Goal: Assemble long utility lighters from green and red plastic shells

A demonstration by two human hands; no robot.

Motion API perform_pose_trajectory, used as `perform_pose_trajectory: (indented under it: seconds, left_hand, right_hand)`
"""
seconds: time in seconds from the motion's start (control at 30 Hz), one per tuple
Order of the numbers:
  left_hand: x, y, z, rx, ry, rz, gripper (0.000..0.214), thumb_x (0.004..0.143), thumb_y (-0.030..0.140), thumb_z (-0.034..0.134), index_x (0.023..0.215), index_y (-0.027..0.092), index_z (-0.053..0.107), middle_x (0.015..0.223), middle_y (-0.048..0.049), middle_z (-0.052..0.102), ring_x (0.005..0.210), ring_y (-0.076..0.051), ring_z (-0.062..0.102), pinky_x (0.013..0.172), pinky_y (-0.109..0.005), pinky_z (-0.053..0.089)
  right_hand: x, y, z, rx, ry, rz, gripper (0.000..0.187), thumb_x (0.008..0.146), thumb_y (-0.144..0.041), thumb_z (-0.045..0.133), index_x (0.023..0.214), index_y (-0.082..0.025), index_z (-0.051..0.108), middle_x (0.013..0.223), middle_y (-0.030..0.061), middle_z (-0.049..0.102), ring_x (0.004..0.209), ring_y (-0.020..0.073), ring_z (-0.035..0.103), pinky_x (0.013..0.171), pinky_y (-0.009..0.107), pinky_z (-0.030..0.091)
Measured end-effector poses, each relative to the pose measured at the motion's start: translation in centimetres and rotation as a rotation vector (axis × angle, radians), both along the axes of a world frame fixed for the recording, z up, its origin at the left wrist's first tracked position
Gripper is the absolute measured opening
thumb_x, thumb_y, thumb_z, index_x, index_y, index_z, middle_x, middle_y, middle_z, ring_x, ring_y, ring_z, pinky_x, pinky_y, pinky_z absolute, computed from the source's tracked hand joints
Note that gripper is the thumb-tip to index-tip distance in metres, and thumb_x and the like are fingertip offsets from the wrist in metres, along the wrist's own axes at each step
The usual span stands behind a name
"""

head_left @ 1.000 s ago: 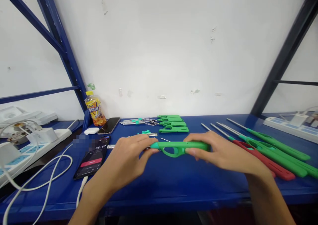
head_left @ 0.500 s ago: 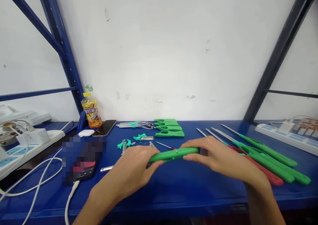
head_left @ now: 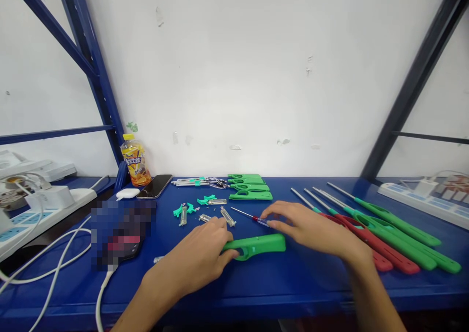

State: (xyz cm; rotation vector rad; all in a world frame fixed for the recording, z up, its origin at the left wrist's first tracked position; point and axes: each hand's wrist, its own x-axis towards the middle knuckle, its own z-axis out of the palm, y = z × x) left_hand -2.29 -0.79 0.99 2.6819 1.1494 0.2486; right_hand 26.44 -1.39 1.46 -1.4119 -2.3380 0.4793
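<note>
My left hand (head_left: pixel 200 249) is closed around the trigger end of a green long-nosed gas lighter (head_left: pixel 269 244), whose handle points right above the blue table. A metal tube tip (head_left: pixel 158 259) shows left of this hand; the part between is hidden. My right hand (head_left: pixel 304 224) has thumb and fingers closed at the handle of a screwdriver (head_left: pixel 261 220), with a red collar and its thin shaft pointing left. Beyond my left hand lie clear fuel tanks (head_left: pixel 227 217) and teal triggers (head_left: pixel 207 200).
Several green handle shells (head_left: pixel 251 195) lie at the back, beside metal tubes (head_left: pixel 198 182). Red and green lighters (head_left: pixel 399 234) lie on the right. Left are a drink bottle (head_left: pixel 135 162), a phone (head_left: pixel 156 186), white cables (head_left: pixel 60 268) and a power strip (head_left: pixel 40 224).
My right hand has let go of the green lighter's handle and moved to the screwdriver. The lighter, still in my left hand, has come lower and turned to show its side.
</note>
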Motion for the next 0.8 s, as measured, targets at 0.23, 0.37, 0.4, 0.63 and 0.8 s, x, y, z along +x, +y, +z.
perform_pose_trajectory:
  seconds: [0.23,0.37,0.4,0.63,0.8]
  left_hand:
    - [-0.1,0.8,-0.4,-0.048,-0.03,0.008,0.019,0.105,0.03,0.059,0.115,0.024,0.073,0.115,-0.0054,0.072,0.112,-0.027,0.066,0.094,-0.037,0.047]
    - [-0.7,1.4,-0.6,0.032,-0.018,0.009,0.032,0.109,0.025,0.042,0.114,0.023,0.073,0.114,-0.0078,0.071,0.11,-0.027,0.066,0.097,-0.039,0.048]
    - [-0.9,1.5,-0.7,0.065,0.002,0.031,0.036,0.109,0.02,0.038,0.121,0.024,0.071,0.116,-0.0089,0.071,0.112,-0.027,0.066,0.098,-0.04,0.048]
    - [-0.8,2.0,-0.4,0.133,0.131,0.162,0.037,0.102,0.014,0.039,0.119,0.018,0.072,0.103,-0.0138,0.074,0.104,-0.029,0.071,0.089,-0.038,0.052]
    - [-0.4,2.1,-0.1,0.127,0.162,0.185,0.038,0.104,0.013,0.037,0.112,0.016,0.073,0.103,-0.0161,0.076,0.1,-0.031,0.073,0.086,-0.04,0.053]
  right_hand:
    - [-0.7,1.2,-1.5,-0.007,-0.088,0.006,0.039,0.107,-0.031,0.046,0.131,-0.022,0.075,0.138,0.0084,0.072,0.131,0.0277,0.061,0.118,0.043,0.04]
    - [-0.6,1.1,-1.3,-0.051,-0.093,-0.031,0.034,0.102,-0.034,0.056,0.124,-0.023,0.078,0.131,0.008,0.076,0.124,0.0284,0.066,0.112,0.041,0.044]
    - [-0.5,1.1,-1.2,-0.052,-0.096,-0.041,0.032,0.101,-0.033,0.057,0.12,-0.022,0.08,0.128,0.0083,0.077,0.121,0.0283,0.067,0.11,0.041,0.045]
    - [-0.3,1.2,-1.1,-0.056,-0.11,-0.105,0.027,0.099,-0.034,0.059,0.111,-0.024,0.081,0.115,0.0087,0.078,0.111,0.0293,0.068,0.099,0.04,0.049]
    - [-0.4,1.1,-1.1,-0.064,-0.113,-0.11,0.027,0.099,-0.034,0.06,0.111,-0.023,0.082,0.114,0.0092,0.078,0.11,0.0295,0.069,0.099,0.04,0.049]
